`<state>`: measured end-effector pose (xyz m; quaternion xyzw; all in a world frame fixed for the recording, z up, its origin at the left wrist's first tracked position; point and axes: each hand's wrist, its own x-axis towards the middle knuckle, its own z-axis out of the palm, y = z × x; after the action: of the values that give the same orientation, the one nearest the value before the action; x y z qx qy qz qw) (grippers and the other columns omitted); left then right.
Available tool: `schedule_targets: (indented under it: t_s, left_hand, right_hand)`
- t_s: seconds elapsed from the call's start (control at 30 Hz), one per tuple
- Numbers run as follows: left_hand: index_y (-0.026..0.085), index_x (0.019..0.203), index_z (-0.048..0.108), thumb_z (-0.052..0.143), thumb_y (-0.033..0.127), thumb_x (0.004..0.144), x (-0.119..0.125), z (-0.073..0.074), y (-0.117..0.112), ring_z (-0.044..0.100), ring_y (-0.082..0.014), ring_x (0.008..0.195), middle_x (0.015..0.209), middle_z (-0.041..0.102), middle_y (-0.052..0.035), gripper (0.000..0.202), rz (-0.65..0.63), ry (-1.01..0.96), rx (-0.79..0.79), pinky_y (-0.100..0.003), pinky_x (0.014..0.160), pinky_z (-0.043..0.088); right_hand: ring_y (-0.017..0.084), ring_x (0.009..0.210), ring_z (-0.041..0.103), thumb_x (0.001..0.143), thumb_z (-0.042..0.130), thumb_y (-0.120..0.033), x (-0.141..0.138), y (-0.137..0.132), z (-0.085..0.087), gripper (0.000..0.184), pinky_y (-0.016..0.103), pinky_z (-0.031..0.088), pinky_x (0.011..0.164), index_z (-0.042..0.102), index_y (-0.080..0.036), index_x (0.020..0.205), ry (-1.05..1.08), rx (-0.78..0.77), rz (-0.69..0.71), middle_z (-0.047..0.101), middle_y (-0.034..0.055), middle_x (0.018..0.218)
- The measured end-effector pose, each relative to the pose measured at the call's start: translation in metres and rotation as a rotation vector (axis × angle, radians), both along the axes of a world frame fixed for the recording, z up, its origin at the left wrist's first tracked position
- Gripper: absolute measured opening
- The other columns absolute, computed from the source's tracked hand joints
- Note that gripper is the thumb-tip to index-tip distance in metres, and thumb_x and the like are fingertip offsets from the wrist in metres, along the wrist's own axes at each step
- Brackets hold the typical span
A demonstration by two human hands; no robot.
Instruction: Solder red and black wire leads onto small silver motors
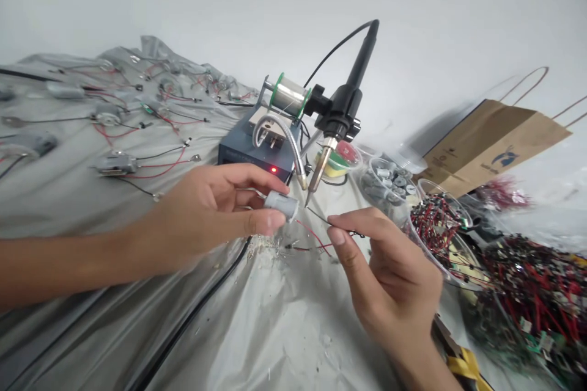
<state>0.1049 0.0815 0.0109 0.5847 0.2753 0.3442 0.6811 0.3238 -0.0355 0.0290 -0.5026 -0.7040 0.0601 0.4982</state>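
My left hand (215, 211) is closed on a small grey motor (280, 204), holding it just left of the soldering iron's tip (308, 198). My right hand (389, 275) pinches a thin black wire (321, 217) between thumb and forefinger, and the wire runs up to the motor's end. A red wire (314, 237) hangs below the motor. The black soldering iron (342, 111) is fixed in a stand, tip pointing down. A metal solder-feed tube (293, 156) curves down beside the tip.
A blue soldering station (250, 153) with a red light carries a solder spool (288, 96). Finished motors with red and black wires (114, 162) lie on the grey sheet at left. Clear bowls of motors (389, 183) and wires (438, 220) stand at right, beside a brown paper bag (490, 146). A black cable (192, 317) crosses the sheet.
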Motion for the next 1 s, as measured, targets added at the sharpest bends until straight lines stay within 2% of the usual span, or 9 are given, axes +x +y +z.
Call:
schedule_targets:
  t_s: [0.3,0.53,0.67,0.87,1.0]
  left_hand:
    - [0.027,0.114,0.081,0.096,0.044,0.078,-0.005,-0.006,0.000,0.073,-0.0176,0.075,0.087,0.082,-0.0016,0.043,0.043,0.047,0.061,-0.027,0.065,0.056]
    - [0.027,0.112,0.082,0.097,0.041,0.078,-0.004,-0.001,-0.002,0.074,-0.0172,0.078,0.094,0.083,-0.0008,0.040,0.034,0.005,0.064,-0.025,0.067,0.059]
    - [0.028,0.112,0.081,0.095,0.039,0.083,-0.003,0.000,-0.002,0.074,-0.0133,0.080,0.092,0.084,0.0028,0.034,0.000,-0.029,0.049,-0.021,0.072,0.059]
    - [0.028,0.111,0.081,0.097,0.040,0.080,0.000,-0.006,0.000,0.072,-0.0107,0.072,0.086,0.083,0.0014,0.036,0.016,-0.068,0.101,-0.016,0.064,0.058]
    - [0.028,0.111,0.081,0.095,0.039,0.084,-0.001,-0.005,-0.002,0.071,-0.0091,0.070,0.083,0.082,0.0025,0.032,0.003,-0.070,0.106,-0.014,0.063,0.056]
  right_hand:
    - [0.017,0.083,0.063,0.101,0.068,-0.009,-0.005,0.000,-0.007,0.021,0.034,0.050,0.072,0.073,-0.028,0.109,0.076,-0.011,0.006,0.070,0.0009,0.091]
    - [0.018,0.079,0.062,0.101,0.069,-0.012,-0.008,0.000,-0.007,0.016,0.034,0.050,0.070,0.073,-0.026,0.106,0.099,0.005,-0.055,0.070,0.0016,0.089]
    - [0.017,0.081,0.061,0.101,0.069,-0.011,-0.009,0.000,-0.007,0.016,0.033,0.050,0.071,0.073,-0.026,0.106,0.113,0.013,-0.069,0.071,0.0014,0.090]
    - [0.015,0.083,0.061,0.099,0.070,-0.006,-0.010,-0.001,-0.008,0.021,0.031,0.048,0.074,0.073,-0.024,0.108,0.119,0.022,-0.035,0.071,0.0001,0.091]
    - [0.013,0.083,0.060,0.099,0.070,-0.005,-0.011,-0.002,-0.007,0.021,0.030,0.048,0.073,0.074,-0.023,0.109,0.126,0.030,-0.033,0.070,-0.0009,0.091]
